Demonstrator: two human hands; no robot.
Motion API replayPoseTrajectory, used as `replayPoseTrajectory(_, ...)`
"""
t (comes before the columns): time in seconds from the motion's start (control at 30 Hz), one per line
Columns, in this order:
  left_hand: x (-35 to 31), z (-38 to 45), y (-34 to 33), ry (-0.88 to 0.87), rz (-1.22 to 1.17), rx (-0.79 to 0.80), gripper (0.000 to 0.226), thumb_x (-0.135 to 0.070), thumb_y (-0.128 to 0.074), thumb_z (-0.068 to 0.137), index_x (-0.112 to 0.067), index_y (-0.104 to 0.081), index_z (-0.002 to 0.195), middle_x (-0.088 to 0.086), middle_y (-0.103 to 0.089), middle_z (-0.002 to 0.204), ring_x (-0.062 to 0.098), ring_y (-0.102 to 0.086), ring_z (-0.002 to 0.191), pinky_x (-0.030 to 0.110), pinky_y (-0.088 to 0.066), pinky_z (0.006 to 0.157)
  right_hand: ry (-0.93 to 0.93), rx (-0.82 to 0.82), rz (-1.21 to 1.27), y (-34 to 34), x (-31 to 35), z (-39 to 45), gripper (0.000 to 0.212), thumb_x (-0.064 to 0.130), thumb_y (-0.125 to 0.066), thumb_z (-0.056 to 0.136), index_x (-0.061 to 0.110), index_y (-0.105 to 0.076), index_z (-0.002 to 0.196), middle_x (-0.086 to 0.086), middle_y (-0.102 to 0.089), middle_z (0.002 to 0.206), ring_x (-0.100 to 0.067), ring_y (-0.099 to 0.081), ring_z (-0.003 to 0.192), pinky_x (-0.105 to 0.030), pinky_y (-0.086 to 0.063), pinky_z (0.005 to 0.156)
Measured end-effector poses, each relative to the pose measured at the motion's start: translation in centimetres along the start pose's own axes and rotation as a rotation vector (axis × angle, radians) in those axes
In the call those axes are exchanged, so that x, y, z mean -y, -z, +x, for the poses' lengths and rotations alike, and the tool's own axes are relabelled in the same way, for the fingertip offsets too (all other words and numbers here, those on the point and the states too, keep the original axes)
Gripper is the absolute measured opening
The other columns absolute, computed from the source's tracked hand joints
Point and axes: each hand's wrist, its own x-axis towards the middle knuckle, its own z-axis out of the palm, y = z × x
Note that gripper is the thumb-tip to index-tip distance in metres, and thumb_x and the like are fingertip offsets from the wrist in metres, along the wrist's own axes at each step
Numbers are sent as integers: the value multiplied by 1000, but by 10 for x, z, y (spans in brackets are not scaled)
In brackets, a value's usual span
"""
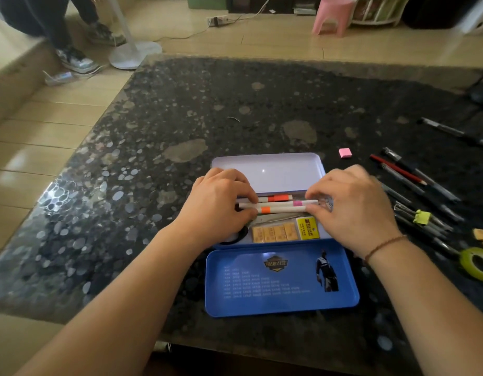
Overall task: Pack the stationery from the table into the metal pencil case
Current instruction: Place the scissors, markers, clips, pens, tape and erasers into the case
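The open blue metal pencil case point(282, 282) already held 4 tan erasers point(274, 233), with the left hand point(217, 203) and right hand point(355, 206) pinching 3 white markers point(278, 206) into it, while dark pens point(414, 185) and a pink eraser point(345, 152) lay unpacked on the table.

Open blue pencil case point(264, 172), pens point(278, 204) inside

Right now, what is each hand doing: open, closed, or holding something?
Left hand: fingers curled, pinching the left ends of the white pens in the pencil case.
Right hand: fingers curled, pinching the right ends of the same pens.
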Motion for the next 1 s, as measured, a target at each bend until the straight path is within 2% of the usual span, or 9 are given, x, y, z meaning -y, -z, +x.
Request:
replayPoseTrajectory(0.13, -5, -1, -3, -24, 1, 22, 10, -35, -74, 76, -34, -72, 86, -13, -60, 108, 14, -48, 105, 43, -40, 94, -107, 115, 107, 1, -5, -1, 6, 35, -70, 81, 30, -67, 82, 9, -55, 83, -10, -49, 76, -27, -39, 61)
replayPoseTrajectory(0.33, -6, 1, -3, -10, -37, 90, 11, -29, -74, 77, -36, -67, 83, -16, -59, 107, 12, -49, 103, 47, -42, 95, -99, 82, 97, -6, -1, -2, 5, 34, -68, 83, 29, -68, 83, 9, -61, 83, -14, -53, 82, -30, -46, 65)
replayPoseTrajectory(0.43, -13, 2, -5, -73, -48, 94, 14, -29, -70, 78, -34, -65, 91, -14, -59, 109, 13, -49, 102, 46, -43, 94, -81, 75, 104, -5, -2, -5, 3, 33, -67, 83, 31, -70, 85, 11, -62, 84, -14, -53, 83, -29, -43, 65)
replayPoseTrajectory(0.53, -23, 4, -8, -141, -71, 102, 27, -38, -67, 78, -33, -65, 105, -10, -55, 118, 16, -48, 108, 45, -42, 95, -68, 64, 152, -3, -7, -10, 13, 21, -66, 85, 29, -72, 94, 11, -66, 91, -15, -54, 86, -30, -45, 68)
replayPoseTrajectory(0.6, -29, 5, -9, -212, -48, 137, 34, -46, -64, 77, -40, -63, 110, -8, -48, 131, 19, -42, 120, 46, -36, 101, -77, 1, 202, 2, -14, -13, 17, 15, -64, 84, 25, -72, 96, 8, -67, 93, -15, -55, 88, -33, -48, 73)
replayPoseTrajectory(0.67, -37, 6, -12, -290, 7, 193, 32, -50, -59, 79, -43, -65, 110, -8, -43, 140, 21, -36, 128, 45, -29, 106, -110, -134, 233, 14, -24, -18, 17, 10, -63, 83, 21, -72, 93, 4, -69, 92, -17, -59, 88, -34, -50, 77)
replayPoseTrajectory(0.77, -40, 6, -18, -352, 125, 226, 22, -47, -56, 84, -44, -70, 102, -7, -44, 141, 26, -34, 129, 48, -27, 106, -201, -317, 255, 33, -40, -28, 16, 7, -63, 84, 16, -72, 93, 1, -69, 91, -15, -62, 87, -32, -51, 81)
replayPoseTrajectory(0.87, -37, 4, -21, -315, 131, 208, 18, -37, -66, 84, -45, -71, 99, -7, -43, 143, 29, -30, 131, 50, -25, 106, -312, -379, 214, 50, -62, -46, 15, 8, -63, 85, 15, -72, 95, 0, -67, 89, -15, -61, 85, -30, -50, 80)
replayPoseTrajectory(1.0, -35, 4, -14, -275, 127, 223, 18, -35, -69, 83, -47, -71, 96, -9, -35, 148, 28, -18, 137, 49, -15, 111, -455, -466, 171, 69, -99, -72, 13, 8, -62, 85, 12, -72, 93, -6, -69, 91, -19, -62, 87, -28, -45, 80)
